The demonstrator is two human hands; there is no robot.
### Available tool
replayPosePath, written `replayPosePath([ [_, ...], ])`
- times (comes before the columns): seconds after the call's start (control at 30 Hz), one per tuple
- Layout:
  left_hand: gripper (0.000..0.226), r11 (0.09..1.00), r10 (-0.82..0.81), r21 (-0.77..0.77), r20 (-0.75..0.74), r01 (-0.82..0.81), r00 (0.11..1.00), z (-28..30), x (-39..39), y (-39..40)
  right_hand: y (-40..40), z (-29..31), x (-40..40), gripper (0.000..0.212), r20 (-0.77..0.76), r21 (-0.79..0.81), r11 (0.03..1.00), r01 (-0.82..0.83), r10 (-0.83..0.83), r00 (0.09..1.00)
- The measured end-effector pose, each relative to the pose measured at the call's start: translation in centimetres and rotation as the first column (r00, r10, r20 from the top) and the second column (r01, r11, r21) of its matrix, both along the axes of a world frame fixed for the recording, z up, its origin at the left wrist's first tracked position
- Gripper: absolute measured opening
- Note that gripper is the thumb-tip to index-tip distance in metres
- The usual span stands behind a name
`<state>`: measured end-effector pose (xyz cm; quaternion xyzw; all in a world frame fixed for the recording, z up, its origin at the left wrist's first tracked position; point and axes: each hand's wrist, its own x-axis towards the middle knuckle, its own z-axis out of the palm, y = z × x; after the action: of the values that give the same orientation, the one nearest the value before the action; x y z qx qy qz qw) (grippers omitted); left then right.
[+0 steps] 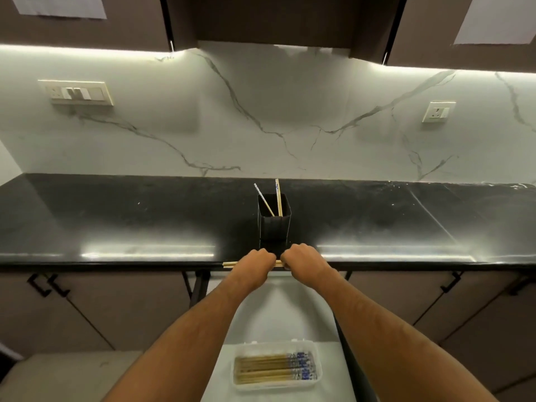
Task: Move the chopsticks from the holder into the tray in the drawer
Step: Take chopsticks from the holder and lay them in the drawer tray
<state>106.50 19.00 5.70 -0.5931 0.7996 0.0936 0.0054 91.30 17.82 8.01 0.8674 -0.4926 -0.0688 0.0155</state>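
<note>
At the bottom middle of the frame, a clear tray [275,385] sits in the open drawer [278,311], with many chopsticks [269,371] lying flat in it. Higher up, at the front edge of the black counter [116,216], the left hand [255,264] and right hand [303,262] sit close together, both curled around a flat bundle [230,264] of sticks. Just behind them stands the black holder [274,221], with two sticks [278,195] poking out.

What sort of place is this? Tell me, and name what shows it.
Most likely a home kitchen: a long black countertop under wall cabinets, a marble-look backsplash with wall sockets, and chopsticks standing in a holder.
</note>
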Motion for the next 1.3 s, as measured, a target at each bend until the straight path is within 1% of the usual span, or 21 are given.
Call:
replayPosePath([
  [0.1,0.024,1.000,-0.010,0.010,0.019,0.009,1.000,-0.9,0.1,2.0,2.0,-1.7,-0.2,0.012,-0.024,0.018,1.000,0.014,-0.014,1.000],
  [0.2,0.019,1.000,-0.008,-0.013,0.035,0.009,0.999,-2.0,0.3,3.8,3.8,-3.4,-0.7,0.015,-0.026,0.031,0.999,0.037,-0.036,0.999],
  [0.37,0.014,0.999,-0.007,-0.031,0.065,0.009,0.998,-5.7,0.3,6.3,5.8,-7.1,-1.4,0.013,-0.015,0.084,0.996,0.024,-0.023,1.000],
  [0.5,0.015,0.999,-0.032,-0.001,0.041,0.032,0.999,-9.7,-0.1,8.2,7.4,-10.8,-2.2,0.012,-0.040,0.137,0.990,-0.017,0.023,0.999],
  [0.63,0.019,0.999,-0.011,0.045,0.010,0.011,1.000,-13.6,-0.5,10.3,9.1,-15.0,-3.2,0.015,-0.064,0.198,0.980,-0.034,0.048,0.997],
  [0.73,0.015,0.995,-0.006,0.097,0.006,0.005,1.000,-15.8,-0.7,11.5,9.8,-17.2,-3.5,0.011,-0.049,0.244,0.969,-0.040,0.054,0.997],
  [0.9,0.019,0.992,0.001,0.125,0.052,-0.007,0.999,-19.3,-1.0,12.1,10.4,-20.4,-4.0,0.018,-0.023,0.244,0.968,-0.048,0.055,0.998],
  [1.1,0.024,0.990,0.021,0.141,0.080,-0.032,0.997,-22.4,-1.3,12.4,10.0,-23.9,-4.3,0.018,-0.018,0.269,0.962,-0.040,0.046,0.999],
  [1.3,0.023,0.981,0.053,0.182,0.096,-0.070,0.994,-24.7,-1.2,11.1,9.1,-26.5,-4.3,0.021,-0.030,0.293,0.954,-0.056,0.067,0.997],
])
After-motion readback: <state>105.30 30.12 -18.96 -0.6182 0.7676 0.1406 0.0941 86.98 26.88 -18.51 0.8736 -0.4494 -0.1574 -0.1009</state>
